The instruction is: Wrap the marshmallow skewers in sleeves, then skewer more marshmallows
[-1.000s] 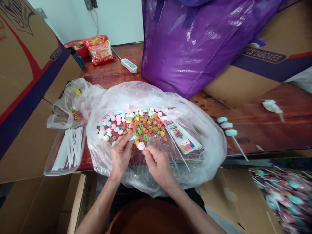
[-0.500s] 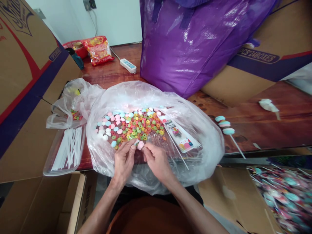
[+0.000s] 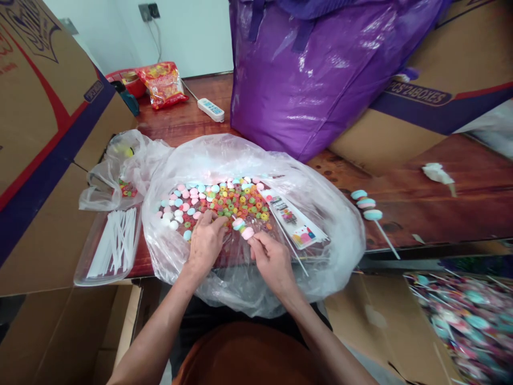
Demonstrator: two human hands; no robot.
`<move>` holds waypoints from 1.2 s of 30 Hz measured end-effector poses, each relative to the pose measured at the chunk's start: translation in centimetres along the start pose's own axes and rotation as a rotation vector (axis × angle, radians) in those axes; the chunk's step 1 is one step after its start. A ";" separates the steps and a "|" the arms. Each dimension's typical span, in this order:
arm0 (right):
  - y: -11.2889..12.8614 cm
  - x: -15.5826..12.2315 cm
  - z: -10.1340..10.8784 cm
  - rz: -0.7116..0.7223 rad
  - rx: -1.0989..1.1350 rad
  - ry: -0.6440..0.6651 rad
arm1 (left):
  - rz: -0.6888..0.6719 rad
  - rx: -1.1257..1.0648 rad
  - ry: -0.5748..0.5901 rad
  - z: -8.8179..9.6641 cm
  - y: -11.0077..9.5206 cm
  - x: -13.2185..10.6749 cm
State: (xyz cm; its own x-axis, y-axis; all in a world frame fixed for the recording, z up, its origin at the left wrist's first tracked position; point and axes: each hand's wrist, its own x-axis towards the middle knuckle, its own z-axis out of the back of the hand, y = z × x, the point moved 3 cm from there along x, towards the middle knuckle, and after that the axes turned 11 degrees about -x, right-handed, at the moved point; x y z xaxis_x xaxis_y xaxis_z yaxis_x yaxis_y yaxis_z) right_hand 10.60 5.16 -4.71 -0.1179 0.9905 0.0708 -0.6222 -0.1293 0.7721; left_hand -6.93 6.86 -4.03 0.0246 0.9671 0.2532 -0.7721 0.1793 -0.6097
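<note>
My right hand [image 3: 272, 259] pinches the lower end of a candy skewer [image 3: 242, 229], a stick threaded with pink, blue and greenish-yellow sweets. The stick's tip pokes out above the top sweet. To its left, my left hand [image 3: 206, 240] reaches over the edge of the candy pile with its fingers bent and apart, and nothing shows in them. Beneath its fingertips lie colourful ring gummies [image 3: 236, 203]. Pink, blue and white round candies [image 3: 178, 203] are spread along the left of the pile. All of them rest on a clear plastic bag [image 3: 336, 256].
A plastic tray of white sticks [image 3: 114, 243] stands at left. Printed packets [image 3: 294, 222] lie right of the gummies. One finished candy skewer [image 3: 367, 206] rests near the table edge, above a box of candy skewers [image 3: 473, 321]. A purple bag [image 3: 320, 80] and cartons stand behind.
My left hand has let go of the candy skewer and moved up and left to the gummies. My right hand has shifted slightly right with the skewer, which is now in plain sight.
</note>
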 end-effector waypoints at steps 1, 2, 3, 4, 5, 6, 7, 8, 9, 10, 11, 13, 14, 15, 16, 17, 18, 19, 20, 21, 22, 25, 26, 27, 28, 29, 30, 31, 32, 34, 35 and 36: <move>0.0 0.0 0.0 0.005 0.000 -0.001 | -0.009 -0.008 0.005 0.0 0.0 0.1; 0.0 0.0 0.0 0.008 0.001 0.000 | -0.016 -0.021 0.008 -0.1 0.0 0.2; 0.0 0.0 0.0 0.011 0.004 0.003 | -0.019 -0.041 0.005 -0.1 0.1 0.3; -0.1 0.0 0.0 0.012 0.007 0.007 | -0.017 -0.069 -0.005 -0.1 0.2 0.4; -0.1 0.0 0.0 0.013 0.010 0.013 | -0.009 -0.105 -0.022 -0.1 0.3 0.5; -0.1 0.0 0.0 0.014 0.012 0.021 | 0.001 -0.145 -0.041 0.0 0.5 0.5; -0.1 0.0 0.0 0.015 0.011 0.030 | 0.011 -0.185 -0.061 0.0 0.8 0.6; 0.0 -0.1 0.0 0.018 0.009 0.042 | 0.018 -0.218 -0.080 0.0 1.0 0.6; 0.0 -0.1 0.0 0.021 0.004 0.051 | 0.020 -0.241 -0.093 0.0 1.2 0.5; 0.0 -0.2 0.0 0.025 -0.003 0.056 | 0.011 -0.252 -0.099 0.0 1.3 0.5; 0.1 -0.2 0.1 0.030 -0.010 0.055 | -0.006 -0.249 -0.100 0.0 1.4 0.4; 0.1 -0.2 0.2 0.035 -0.025 0.040 | -0.044 -0.194 -0.093 0.1 1.3 0.2; 0.0 -0.2 0.3 0.037 -0.031 0.030 | -0.057 -0.144 -0.082 0.1 1.1 0.1; 0.0 -0.2 0.3 0.040 -0.035 0.024 | -0.062 -0.083 -0.065 0.2 0.9 0.1; 0.0 -0.2 0.4 0.045 -0.037 0.021 | -0.060 -0.019 -0.043 0.2 0.7 0.1; 0.0 -0.2 0.4 0.050 -0.038 0.022 | -0.053 0.039 -0.019 0.3 0.4 0.1; 0.0 -0.2 0.4 0.055 -0.037 0.024 | -0.047 0.083 0.004 0.3 0.2 0.2; 0.0 -0.2 0.4 0.059 -0.036 0.026 | -0.045 0.108 0.022 0.3 -0.1 0.3; 0.0 -0.2 0.4 0.058 -0.034 0.027 | -0.045 0.111 0.032 0.3 -0.2 0.4; 0.0 -0.3 0.5 0.054 -0.032 0.027 | -0.043 0.090 0.030 0.4 -0.3 0.5; 0.0 -0.3 0.5 0.049 -0.028 0.027 | -0.038 0.043 0.014 0.4 -0.2 0.6; 0.1 -0.4 0.6 0.046 -0.009 0.041 | 0.010 -0.224 -0.075 1.0 0.4 0.6; 0.3 -0.5 0.6 0.053 0.003 0.048 | 0.041 -0.334 -0.101 1.3 0.7 0.6; 0.4 -0.5 0.6 0.060 0.020 0.055 | 0.081 -0.448 -0.113 1.5 1.0 0.5; 0.6 -0.5 0.6 0.066 0.041 0.064 | 0.129 -0.560 -0.110 1.8 1.2 0.4; 0.7 -0.6 0.6 0.071 0.063 0.074 | 0.181 -0.664 -0.096 1.9 1.3 0.3; 0.9 -0.6 0.5 0.075 0.082 0.086 | 0.230 -0.759 -0.076 2.0 1.4 0.2; 1.1 -0.6 0.5 0.078 0.097 0.097 | 0.269 -0.840 -0.054 2.1 1.4 0.1; 1.2 -0.6 0.4 0.083 0.103 0.106 | 0.296 -0.904 -0.036 2.1 1.3 0.0; 1.4 -0.6 0.3 0.107 0.088 0.118 | 0.322 -0.980 -0.014 2.0 1.3 -0.1; 1.4 -0.6 0.3 0.124 0.068 0.124 | 0.330 -0.996 -0.011 1.9 1.3 -0.2; 1.4 -0.6 0.4 0.146 0.038 0.131 | 0.338 -0.998 -0.014 1.9 1.4 -0.2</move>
State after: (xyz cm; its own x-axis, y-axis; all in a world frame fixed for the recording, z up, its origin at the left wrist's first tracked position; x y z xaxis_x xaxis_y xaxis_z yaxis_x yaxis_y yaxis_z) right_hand 10.07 4.44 -3.45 -0.3060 0.9464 0.1030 -0.5613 -0.2668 0.7834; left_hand -9.22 6.56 -3.54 -0.1066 0.9935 -0.0402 0.1358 -0.0255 -0.9904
